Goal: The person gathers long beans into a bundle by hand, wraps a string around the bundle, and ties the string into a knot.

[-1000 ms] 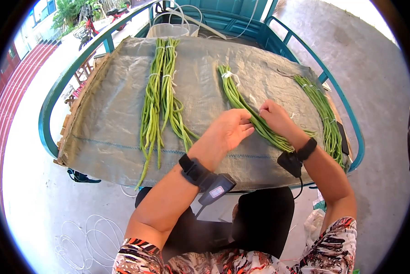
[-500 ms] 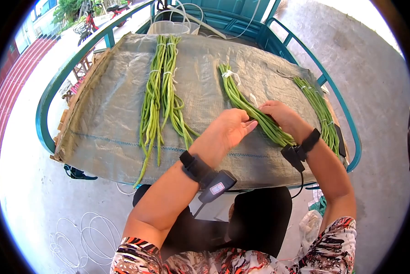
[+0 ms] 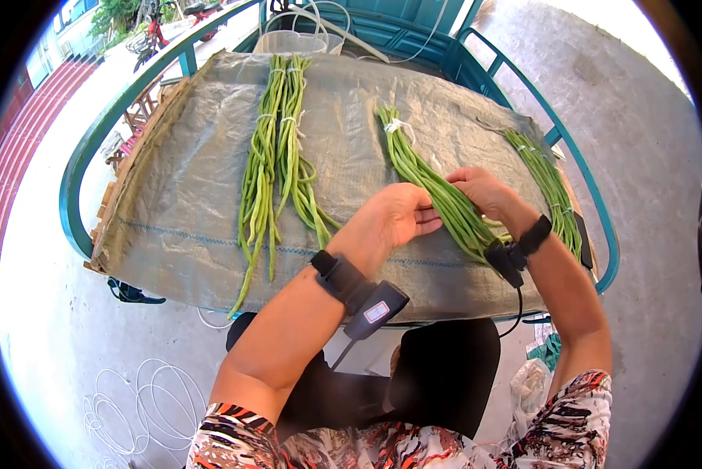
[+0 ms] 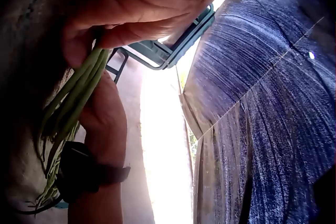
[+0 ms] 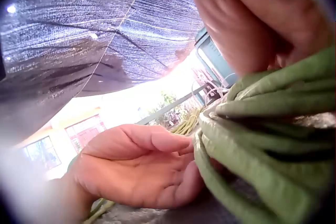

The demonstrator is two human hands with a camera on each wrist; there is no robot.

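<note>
A bundle of long green beans (image 3: 448, 205), tied near its top with a white tie (image 3: 396, 126), lies slanted on the grey sheet (image 3: 343, 156). The left hand (image 3: 398, 215) holds its left side, fingers curled under the beans. On the other side the right hand (image 3: 487, 194) grips the bundle, its fingertips partly hidden. In the left wrist view, beans (image 4: 79, 90) hang below the left hand (image 4: 142, 11). The right wrist view shows the beans (image 5: 262, 145) close up, between the left hand's bent fingers (image 5: 181, 182) and the right hand (image 5: 252, 19).
Two tied bean bundles (image 3: 276, 156) lie at the left of the sheet, another bundle (image 3: 550, 184) at the right. A teal rail (image 3: 93, 148) surrounds the cart bed. Clear tubs (image 3: 292, 43) stand behind; coiled white wire (image 3: 144, 406) lies on the ground.
The middle part of the bundle has shifted slightly right between the hands. The right hand has moved a little right and closed round the beans; the left fingers have curled further under them.
</note>
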